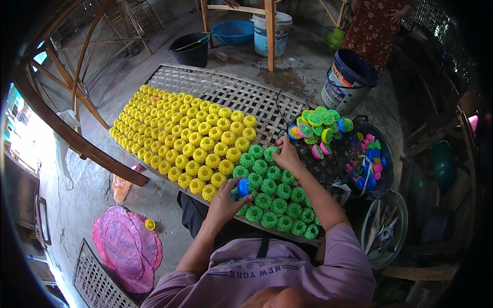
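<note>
Left hand [223,202] curled in a grip — right hand [289,155] stretched farther forward, its forearm [323,199] slanting inward.

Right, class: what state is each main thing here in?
Left hand: gripping
Blue mould: held
Green textured rings: in rows
Right hand: at a green ring
Yellow textured rings: in rows
Bamboo tray: partly covered
Other moulds: heaped, some filled
Black bucket: upright, lidless
Blue basin: upright
</note>
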Tool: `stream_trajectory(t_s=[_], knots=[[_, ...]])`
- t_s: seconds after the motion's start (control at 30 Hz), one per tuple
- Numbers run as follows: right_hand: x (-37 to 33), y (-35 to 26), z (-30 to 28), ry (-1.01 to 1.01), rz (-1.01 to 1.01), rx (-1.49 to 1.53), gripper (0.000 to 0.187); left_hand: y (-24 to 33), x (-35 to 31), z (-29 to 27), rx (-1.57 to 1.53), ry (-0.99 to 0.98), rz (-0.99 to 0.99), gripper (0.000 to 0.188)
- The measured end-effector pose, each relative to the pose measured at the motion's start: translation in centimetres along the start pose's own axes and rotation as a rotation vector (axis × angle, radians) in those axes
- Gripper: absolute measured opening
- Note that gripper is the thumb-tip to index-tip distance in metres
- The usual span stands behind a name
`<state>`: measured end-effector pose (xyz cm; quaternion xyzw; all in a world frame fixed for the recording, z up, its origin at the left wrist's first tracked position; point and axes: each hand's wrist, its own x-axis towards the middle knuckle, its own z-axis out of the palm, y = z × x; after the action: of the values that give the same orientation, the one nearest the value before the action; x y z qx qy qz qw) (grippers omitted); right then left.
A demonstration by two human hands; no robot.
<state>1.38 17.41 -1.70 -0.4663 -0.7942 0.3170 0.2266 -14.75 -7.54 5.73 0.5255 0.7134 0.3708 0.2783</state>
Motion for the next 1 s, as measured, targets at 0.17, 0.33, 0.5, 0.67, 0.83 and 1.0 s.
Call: stream_trajectory(t_s=[0.17,0.33,0.5,0.67,0.83,1.0], knots=[[-0.4,0.7,-1.0,-0.046,0.060,0.150,0.044,-0.9,-1.1,-0.1,-0.025,0.041,0.000,0.067],[-2.1,-0.9,-0.4,-0.208,0.018,-0.023,0.024,-1.1,-1.3,-0.2,-0.202,0.077,-0.009,0.065],[-5.4,-4.0,-1.8,-0.052,-0.344,-0.509,0.028,-1.3,-1.3,0.6,-0.603,0.125,-0.128,0.055],[-11.4,-9.1,-2.2,-0.240,-0.588,0.203,0.053,-1.8,-0.7,1.9,-0.609,0.006,-0.166,0.052],[-13.4,-9.3,-6.5,-0.337,-0.433,0.217,0.060,-1.2,-1.5,3.2,-0.768,-0.182,-0.137,0.045],[-12.6,-4.5,-16.1,0.536,-0.044,-0.420,0.058,-2.1,-1.7,0.7,-1.464,0.185,-0.538,0.051]])
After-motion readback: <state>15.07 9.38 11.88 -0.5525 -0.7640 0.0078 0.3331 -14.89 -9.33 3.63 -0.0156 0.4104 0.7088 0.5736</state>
